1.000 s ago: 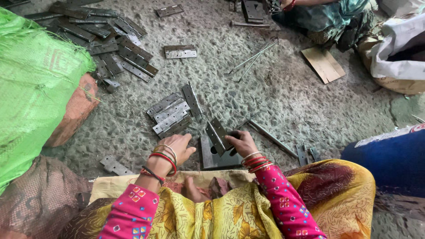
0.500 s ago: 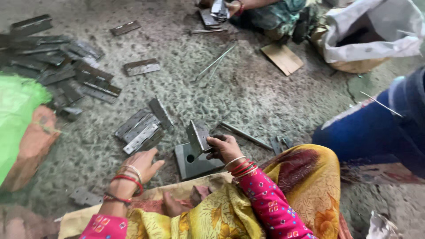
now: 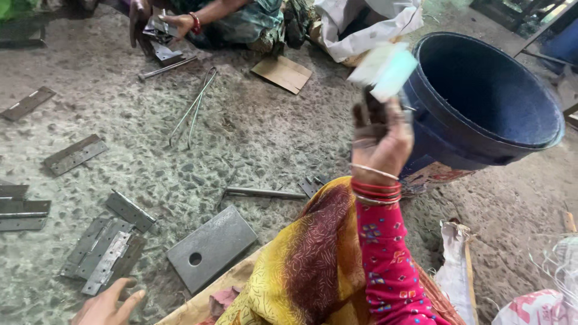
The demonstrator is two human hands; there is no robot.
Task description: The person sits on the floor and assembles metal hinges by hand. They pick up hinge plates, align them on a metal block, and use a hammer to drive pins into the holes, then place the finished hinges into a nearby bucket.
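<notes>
Head view: your right hand [image 3: 380, 141] is raised, back of the hand toward the camera, fingers curled closed around a pale, whitish-green flat piece [image 3: 385, 69] that sticks up above the knuckles; it is motion-blurred, so its material cannot be told. That piece sits just in front of the near-left rim of a large dark blue tub [image 3: 481, 102], tilted with its mouth toward you, at the right of the scene. Your left hand [image 3: 108, 306] rests low at the near left edge, fingers spread loosely and holding nothing, fingertips just beside a stack of grey metal hinges [image 3: 105, 254]. A square grey steel plate with one round hole [image 3: 211, 247] lies flat on the floor right of the stack. A thin metal rod [image 3: 265, 193] lies beyond it. Far left, another person's hand [image 3: 177, 23] holds hinge parts.
</notes>
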